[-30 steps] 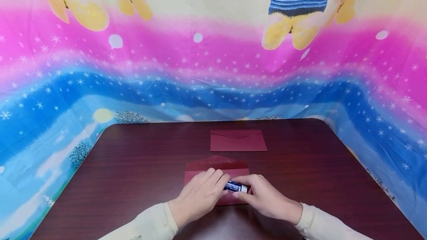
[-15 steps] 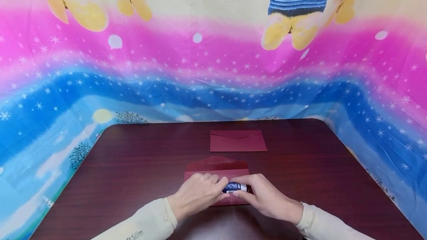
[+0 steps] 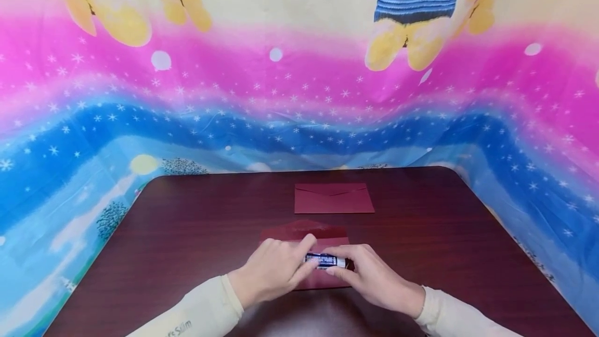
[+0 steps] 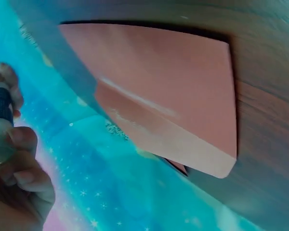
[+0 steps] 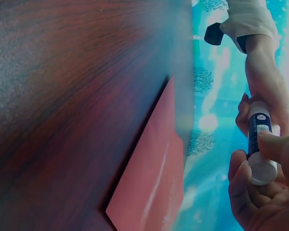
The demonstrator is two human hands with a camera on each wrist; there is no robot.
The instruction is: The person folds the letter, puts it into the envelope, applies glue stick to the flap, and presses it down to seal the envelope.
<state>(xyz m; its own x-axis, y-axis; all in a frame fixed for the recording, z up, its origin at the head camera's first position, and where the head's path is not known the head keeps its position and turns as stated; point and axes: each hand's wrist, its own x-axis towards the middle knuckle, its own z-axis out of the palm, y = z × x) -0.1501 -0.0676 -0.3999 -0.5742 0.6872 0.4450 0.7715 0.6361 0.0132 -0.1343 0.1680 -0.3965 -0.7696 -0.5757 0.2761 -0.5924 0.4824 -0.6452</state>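
A glue stick with a dark blue printed label and pale ends is held level between my hands. My left hand grips its left end with curled fingers and thumb. At the other end, my right hand pinches the white base between thumb and fingers, as the right wrist view shows the glue stick. Below the hands lies a dark red envelope, partly covered by them. Its pointed flap is unfolded away from me. Whitish streaks show on the flap side of the envelope in the left wrist view.
A second red envelope, its flap folded down, lies farther back on the dark wooden table. A printed cloth with bears and snowflakes hangs around the table's back and sides. A small black object shows by the left sleeve.
My left hand has turned and shifted slightly left, with its index finger raised, and more of the glue stick's label shows. The right hand and both envelopes stay in place.
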